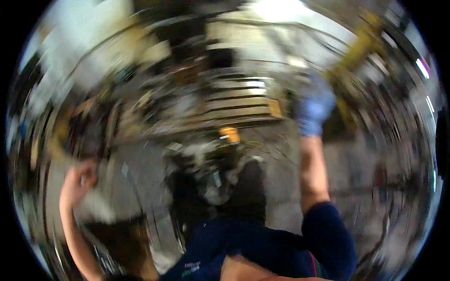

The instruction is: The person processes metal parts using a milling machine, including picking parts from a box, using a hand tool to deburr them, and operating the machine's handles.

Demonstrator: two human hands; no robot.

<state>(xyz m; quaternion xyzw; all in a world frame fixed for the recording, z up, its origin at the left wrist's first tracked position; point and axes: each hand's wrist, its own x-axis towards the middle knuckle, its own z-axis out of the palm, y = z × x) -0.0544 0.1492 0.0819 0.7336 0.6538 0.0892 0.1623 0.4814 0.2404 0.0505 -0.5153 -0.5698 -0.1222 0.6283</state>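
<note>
The whole view is smeared by fast motion. My left hand is bare and raised at the lower left, fingers curled; whether it holds anything is lost in the blur. A pale smear lies just below it. My right hand wears a blue glove and reaches up and forward at the right of centre, with the bare forearm and a dark blue sleeve below it. Its fingers are too blurred to read. Nothing clearly sits in either hand.
Stacked wooden pallets lie ahead on a grey floor, with a small orange object in front of them. Dark, cluttered items sit near my feet. A yellow frame rises at the upper right.
</note>
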